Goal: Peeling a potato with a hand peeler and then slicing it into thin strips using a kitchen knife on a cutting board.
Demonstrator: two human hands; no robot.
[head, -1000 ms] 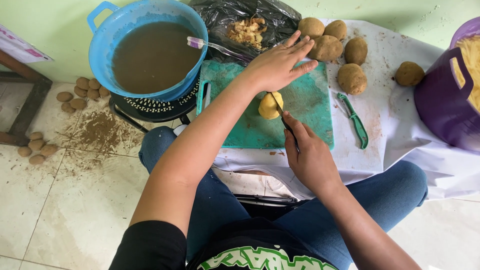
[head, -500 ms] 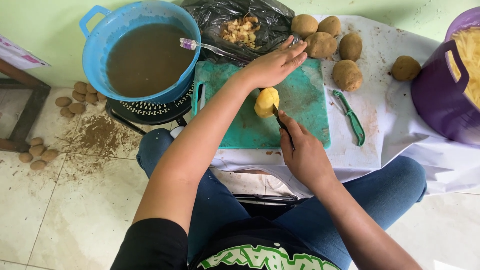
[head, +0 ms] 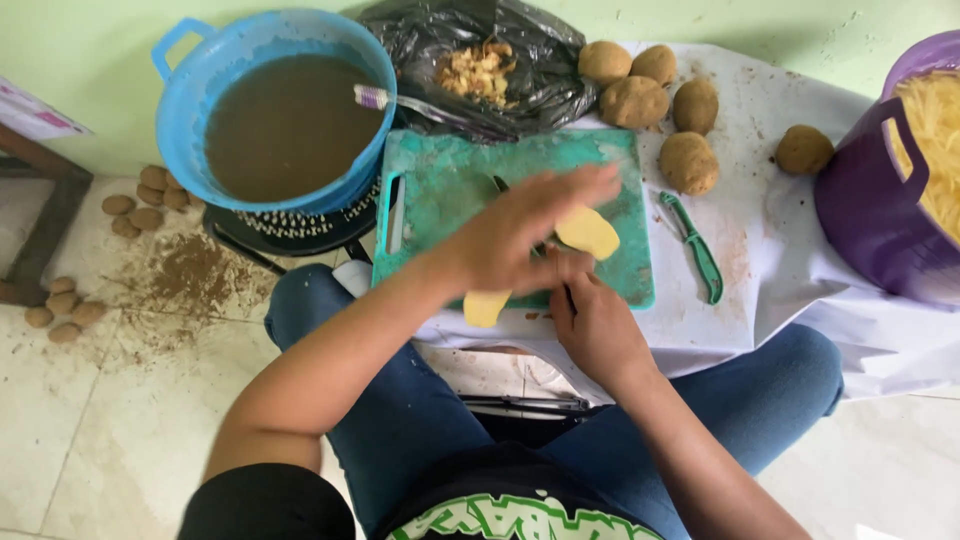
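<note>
I work from a single view: one camera worn on the head, pitched steeply down and slightly forward. It sits close, at arm's reach of the green cutting board (head: 450, 190), which lies near frame centre. The frame takes in the white-covered tabletop (head: 760, 250) ahead and right, the knees below, and the tiled floor (head: 90, 420) at left. No second view overlaps it.
</note>
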